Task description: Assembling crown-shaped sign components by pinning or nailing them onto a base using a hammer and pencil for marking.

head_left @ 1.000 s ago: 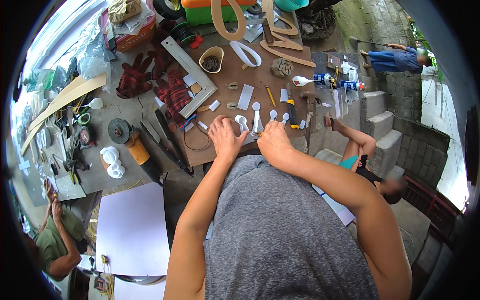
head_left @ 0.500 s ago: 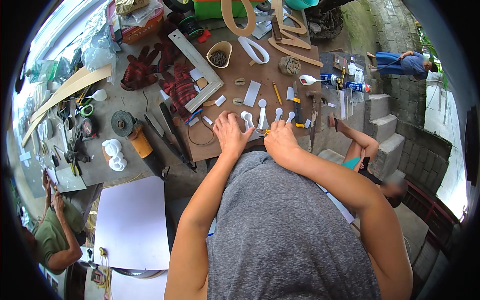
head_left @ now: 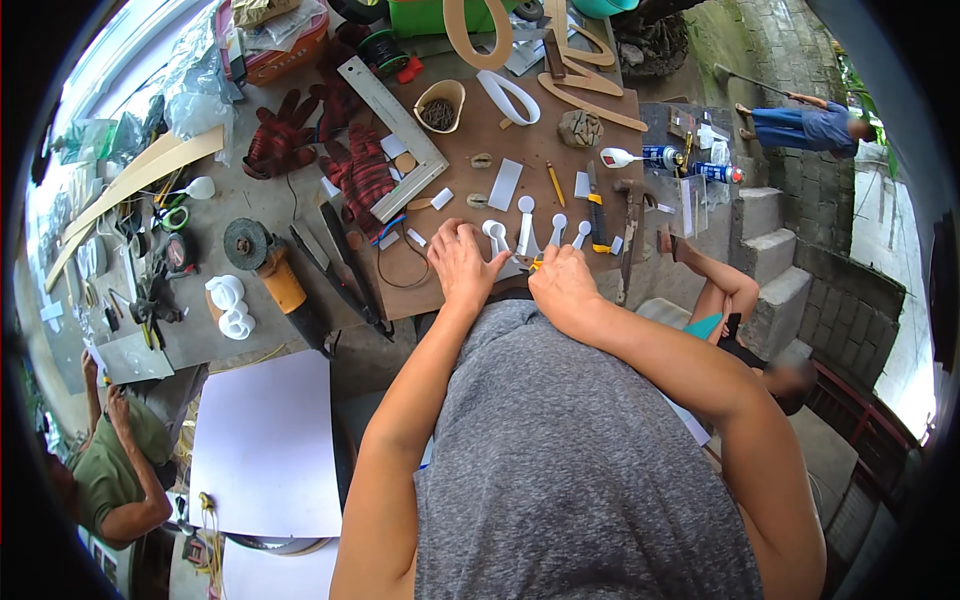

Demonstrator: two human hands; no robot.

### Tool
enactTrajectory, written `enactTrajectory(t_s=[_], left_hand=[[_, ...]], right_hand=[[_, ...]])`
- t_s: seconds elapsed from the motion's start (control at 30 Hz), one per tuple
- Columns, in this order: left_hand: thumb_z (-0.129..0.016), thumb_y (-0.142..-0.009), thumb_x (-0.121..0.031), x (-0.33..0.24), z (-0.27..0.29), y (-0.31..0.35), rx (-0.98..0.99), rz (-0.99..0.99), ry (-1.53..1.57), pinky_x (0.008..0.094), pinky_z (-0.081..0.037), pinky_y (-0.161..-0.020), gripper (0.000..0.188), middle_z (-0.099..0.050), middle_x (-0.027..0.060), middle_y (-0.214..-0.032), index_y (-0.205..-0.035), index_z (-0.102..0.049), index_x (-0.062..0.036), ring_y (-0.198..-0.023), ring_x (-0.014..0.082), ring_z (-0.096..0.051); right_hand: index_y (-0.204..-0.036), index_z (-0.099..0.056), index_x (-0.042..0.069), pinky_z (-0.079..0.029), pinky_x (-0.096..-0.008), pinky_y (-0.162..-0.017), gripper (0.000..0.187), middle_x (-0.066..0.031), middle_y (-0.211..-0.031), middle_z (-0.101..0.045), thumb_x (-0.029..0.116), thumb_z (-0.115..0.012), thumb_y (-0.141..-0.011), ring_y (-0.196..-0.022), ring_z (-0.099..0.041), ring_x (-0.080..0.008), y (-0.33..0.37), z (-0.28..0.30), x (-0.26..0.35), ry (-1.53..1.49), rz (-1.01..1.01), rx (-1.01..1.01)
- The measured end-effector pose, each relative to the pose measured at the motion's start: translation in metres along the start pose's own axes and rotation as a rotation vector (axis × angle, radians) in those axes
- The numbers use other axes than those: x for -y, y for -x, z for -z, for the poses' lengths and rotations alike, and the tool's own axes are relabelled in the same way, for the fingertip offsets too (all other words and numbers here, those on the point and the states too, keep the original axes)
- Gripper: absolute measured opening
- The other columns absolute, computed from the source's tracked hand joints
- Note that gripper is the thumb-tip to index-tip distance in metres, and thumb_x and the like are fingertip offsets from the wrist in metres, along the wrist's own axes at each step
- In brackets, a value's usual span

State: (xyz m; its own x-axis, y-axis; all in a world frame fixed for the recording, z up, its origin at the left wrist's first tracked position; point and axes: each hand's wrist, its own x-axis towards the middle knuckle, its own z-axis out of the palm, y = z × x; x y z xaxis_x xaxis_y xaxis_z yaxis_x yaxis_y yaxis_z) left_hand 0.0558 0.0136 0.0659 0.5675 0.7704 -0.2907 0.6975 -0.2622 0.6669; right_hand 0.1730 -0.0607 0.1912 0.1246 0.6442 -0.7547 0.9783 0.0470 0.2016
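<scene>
At the near edge of the brown board (head_left: 425,300), my left hand (head_left: 462,268) lies with its fingers spread, the thumb pointing right. A white ring-topped strip (head_left: 492,230) stands beside that thumb. My right hand (head_left: 564,290) is closed round a small yellow-handled tool (head_left: 537,263), most of it hidden by the fingers. Between and beyond the hands are a larger white round-headed piece (head_left: 526,225) and two smaller ones, a middle one (head_left: 558,228) and a right one (head_left: 582,234). The tool's working end is too small to make out clearly.
Beyond lie a metal square (head_left: 395,140), red-black gloves (head_left: 355,178), a pencil (head_left: 555,185), a yellow-black cutter (head_left: 597,215) and a hammer (head_left: 630,240). An angle grinder (head_left: 272,270) rests left. One person (head_left: 120,450) works at lower left; others are at right.
My hands stay almost in place. At the far right, a standing person has raised an arm with a long-handled tool. The person at lower left has shifted slightly.
</scene>
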Motion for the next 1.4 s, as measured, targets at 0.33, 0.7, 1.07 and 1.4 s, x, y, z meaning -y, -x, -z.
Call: enactTrajectory(t_s=[0.33, 0.7, 1.07, 1.4], left_hand=[[-0.091, -0.069, -0.030, -0.002, 0.007, 0.005, -0.044, -0.033, -0.019, 0.0495, -0.035, -0.104, 0.064, -0.050, 0.0132, -0.131, -0.123, -0.060, -0.0123, -0.124, 0.0346, -0.046], [-0.075, -0.086, -0.019, -0.001, 0.021, 0.003, 0.175, -0.441, 0.121, 0.0420, -0.042, -0.087, 0.011, -0.067, 0.0024, -0.092, -0.095, -0.074, -0.0120, -0.094, 0.0251, -0.060], [-0.080, -0.082, -0.023, 0.007, 0.018, 0.007, 0.069, -0.300, 0.021, 0.0425, -0.042, -0.081, 0.015, -0.062, 0.0056, -0.090, -0.085, -0.072, -0.0117, -0.092, 0.0278, -0.057], [-0.081, -0.079, -0.024, 0.008, 0.017, 0.004, 0.050, -0.307, -0.021, 0.0430, -0.042, -0.083, 0.015, -0.062, 0.0048, -0.095, -0.082, -0.073, -0.0126, -0.097, 0.0280, -0.055]], right_hand=[[-0.090, -0.078, 0.002, -0.049, -0.0405, -0.076, 0.019, -0.0140, -0.095, -0.065, 0.016, -0.067, -0.085, -0.091, -0.065, -0.0284, 0.035, 0.035, -0.038, -0.079, -0.074, -0.071], [-0.082, -0.074, -0.006, -0.052, -0.0476, -0.077, 0.024, -0.0216, -0.096, -0.065, 0.018, -0.068, -0.083, -0.090, -0.067, -0.0372, 0.047, 0.011, -0.046, -0.446, -0.039, -0.155], [-0.097, -0.078, 0.002, -0.039, -0.0426, -0.080, 0.024, -0.0183, -0.107, -0.064, 0.018, -0.063, -0.088, -0.097, -0.057, -0.0283, 0.016, -0.021, -0.018, -0.137, -0.059, -0.140], [-0.105, -0.078, 0.004, -0.039, -0.0414, -0.077, 0.026, -0.0187, -0.113, -0.066, 0.019, -0.060, -0.092, -0.099, -0.058, -0.0278, 0.002, -0.015, -0.011, -0.108, -0.037, -0.002]])
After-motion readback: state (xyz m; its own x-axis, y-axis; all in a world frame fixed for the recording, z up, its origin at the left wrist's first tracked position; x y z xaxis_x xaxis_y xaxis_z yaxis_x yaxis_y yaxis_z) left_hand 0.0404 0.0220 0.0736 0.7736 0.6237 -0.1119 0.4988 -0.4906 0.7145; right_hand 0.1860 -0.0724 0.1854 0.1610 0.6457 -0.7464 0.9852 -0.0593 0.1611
